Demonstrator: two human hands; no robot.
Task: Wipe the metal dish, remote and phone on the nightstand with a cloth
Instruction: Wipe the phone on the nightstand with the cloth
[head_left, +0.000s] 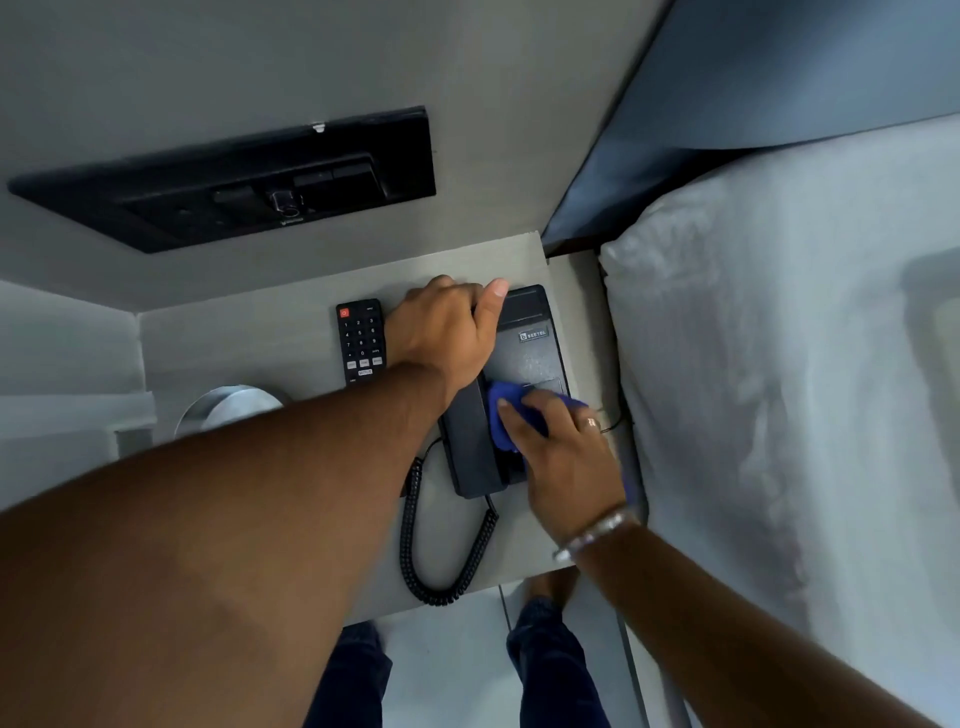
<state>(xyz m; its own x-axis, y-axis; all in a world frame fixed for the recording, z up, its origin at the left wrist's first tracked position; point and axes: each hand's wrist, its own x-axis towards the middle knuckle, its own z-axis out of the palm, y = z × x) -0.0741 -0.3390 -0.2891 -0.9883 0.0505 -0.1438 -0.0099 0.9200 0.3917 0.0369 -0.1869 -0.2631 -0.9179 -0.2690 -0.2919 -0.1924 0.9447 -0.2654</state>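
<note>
A black desk phone (530, 353) lies on the grey nightstand (249, 338), its coiled cord (441, 551) looping toward the front edge. My left hand (447, 327) grips the top of the phone's handset (470, 441) on the phone's left side. My right hand (563, 457) presses a blue cloth (506, 421) onto the lower part of the phone. A black remote (360, 340) lies just left of the phone, buttons up. The round metal dish (228, 408) sits at the nightstand's left, partly hidden behind my left forearm.
A bed with white sheets and a pillow (779, 364) runs along the right side. A black switch panel (249, 182) is set in the wall behind the nightstand. My legs (550, 665) and the pale floor show below the front edge.
</note>
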